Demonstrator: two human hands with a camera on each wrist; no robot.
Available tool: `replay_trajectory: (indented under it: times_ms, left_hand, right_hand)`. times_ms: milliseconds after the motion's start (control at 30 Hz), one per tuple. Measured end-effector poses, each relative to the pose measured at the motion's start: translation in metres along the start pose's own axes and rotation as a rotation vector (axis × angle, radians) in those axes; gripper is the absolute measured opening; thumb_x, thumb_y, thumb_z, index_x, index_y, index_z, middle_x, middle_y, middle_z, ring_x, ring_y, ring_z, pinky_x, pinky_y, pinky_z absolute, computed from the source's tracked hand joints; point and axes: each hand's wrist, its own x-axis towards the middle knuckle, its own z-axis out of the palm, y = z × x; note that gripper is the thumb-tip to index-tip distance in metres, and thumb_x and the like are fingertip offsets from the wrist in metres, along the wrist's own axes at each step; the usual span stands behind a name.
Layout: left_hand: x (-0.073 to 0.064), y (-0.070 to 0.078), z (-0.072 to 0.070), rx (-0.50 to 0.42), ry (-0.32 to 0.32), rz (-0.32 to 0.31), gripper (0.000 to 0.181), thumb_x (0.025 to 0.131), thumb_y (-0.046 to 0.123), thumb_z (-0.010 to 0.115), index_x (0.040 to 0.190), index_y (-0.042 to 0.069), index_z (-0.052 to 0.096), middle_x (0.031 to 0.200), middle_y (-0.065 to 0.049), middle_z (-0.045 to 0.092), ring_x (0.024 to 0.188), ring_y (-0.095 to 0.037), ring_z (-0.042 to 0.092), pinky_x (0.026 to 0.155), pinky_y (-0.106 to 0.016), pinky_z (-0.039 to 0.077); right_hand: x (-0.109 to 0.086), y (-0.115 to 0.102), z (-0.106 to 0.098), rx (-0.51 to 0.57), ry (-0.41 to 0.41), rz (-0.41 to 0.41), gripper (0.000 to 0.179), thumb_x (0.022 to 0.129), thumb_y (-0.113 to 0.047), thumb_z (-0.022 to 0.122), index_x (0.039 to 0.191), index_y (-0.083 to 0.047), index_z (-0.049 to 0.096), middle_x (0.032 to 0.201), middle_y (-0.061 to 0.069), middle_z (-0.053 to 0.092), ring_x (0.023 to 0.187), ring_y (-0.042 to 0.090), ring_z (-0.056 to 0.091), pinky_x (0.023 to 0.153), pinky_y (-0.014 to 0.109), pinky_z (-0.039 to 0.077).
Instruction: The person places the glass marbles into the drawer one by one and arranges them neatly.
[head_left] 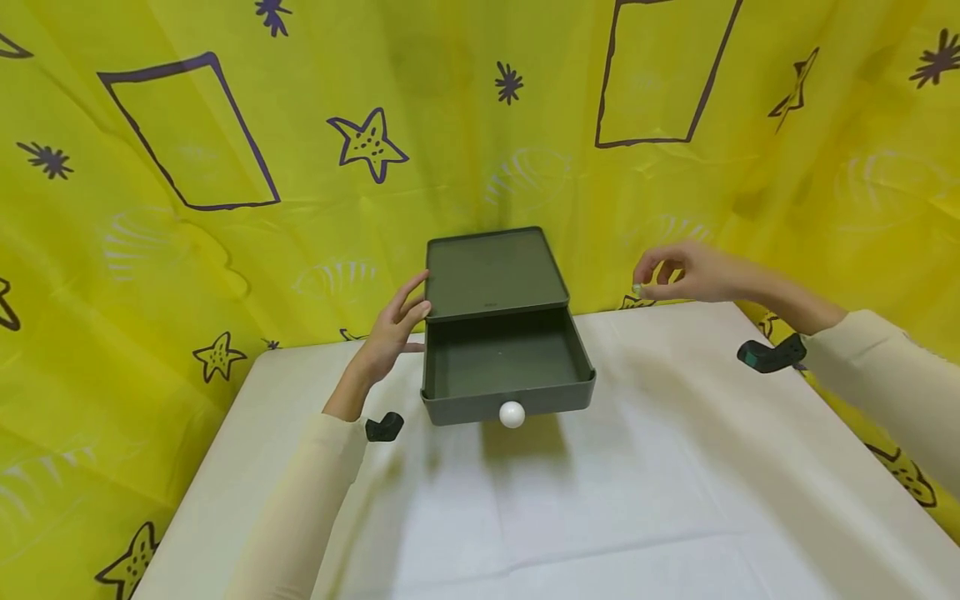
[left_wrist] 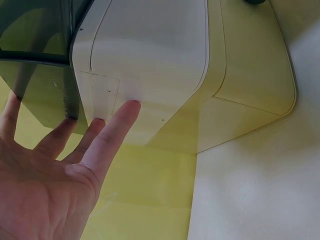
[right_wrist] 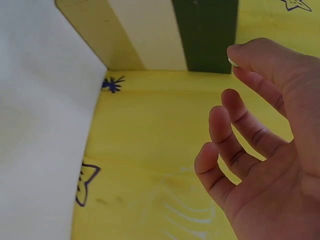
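Note:
A dark green drawer unit (head_left: 495,271) stands before me with its drawer (head_left: 508,402) pulled out. Nothing lies in the visible part of that drawer, which has a round white knob (head_left: 512,414). Against the unit's left side rests my left hand (head_left: 382,337), fingers spread. In the left wrist view, its fingertips (left_wrist: 131,107) reach the green and white sections of the stack. Off to the right, my right hand (head_left: 693,272) is raised, apart from the unit. Its thumb and index finger pinch a small pale green thing (head_left: 637,288), mostly hidden; its kind cannot be told.
Under the green unit are a white section (left_wrist: 150,45) and a pale yellow one (left_wrist: 255,55). The stack stands on a white-covered table (head_left: 600,500). Behind it hangs a yellow curtain (head_left: 450,100) with starfish and frame drawings, close to the stack's back.

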Motion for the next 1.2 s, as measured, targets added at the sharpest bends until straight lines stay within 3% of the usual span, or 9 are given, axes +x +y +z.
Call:
replay_trajectory:
  times_ms: [267, 500, 900, 1200]
  left_hand:
    - [-0.001, 0.0, 0.0, 0.007, -0.001, 0.002, 0.061, 0.107, 0.033, 0.052, 0.163, 0.037, 0.028, 0.167, -0.01, 0.024, 0.15, -0.035, 0.032, 0.101, -0.073, 0.042]
    - [0.0, 0.0, 0.0, 0.003, 0.007, -0.003, 0.06, 0.107, 0.032, 0.052, 0.162, 0.038, 0.03, 0.166, -0.011, 0.025, 0.149, -0.035, 0.032, 0.1, -0.073, 0.042]
    - [0.0, 0.0, 0.0, 0.001, 0.003, 0.0, 0.059, 0.107, 0.031, 0.052, 0.162, 0.039, 0.03, 0.167, -0.01, 0.025, 0.15, -0.034, 0.031, 0.1, -0.073, 0.041]
    - [0.0, -0.001, 0.0, 0.005, 0.005, 0.004, 0.059, 0.107, 0.031, 0.052, 0.161, 0.039, 0.03, 0.167, -0.01, 0.025, 0.15, -0.033, 0.031, 0.1, -0.073, 0.042]
  right_hand:
    - [0.002, -0.019, -0.021, -0.045, 0.049, 0.032, 0.011, 0.095, -0.013, 0.074, 0.106, -0.012, 0.072, 0.107, 0.0, 0.067, 0.088, 0.019, 0.062, 0.077, 0.024, 0.052]
    - [0.004, -0.032, -0.027, -0.05, 0.055, 0.059, 0.011, 0.096, -0.016, 0.075, 0.106, -0.012, 0.072, 0.108, 0.0, 0.068, 0.089, 0.021, 0.064, 0.078, 0.025, 0.053]
    - [0.024, -0.059, -0.027, -0.041, -0.018, 0.043, 0.014, 0.096, -0.025, 0.074, 0.107, -0.017, 0.072, 0.105, 0.0, 0.069, 0.095, 0.022, 0.063, 0.082, 0.028, 0.052]
    - [0.047, -0.084, -0.022, -0.034, -0.085, -0.027, 0.011, 0.096, -0.024, 0.075, 0.105, -0.017, 0.073, 0.103, -0.001, 0.069, 0.093, 0.023, 0.064, 0.082, 0.032, 0.053]
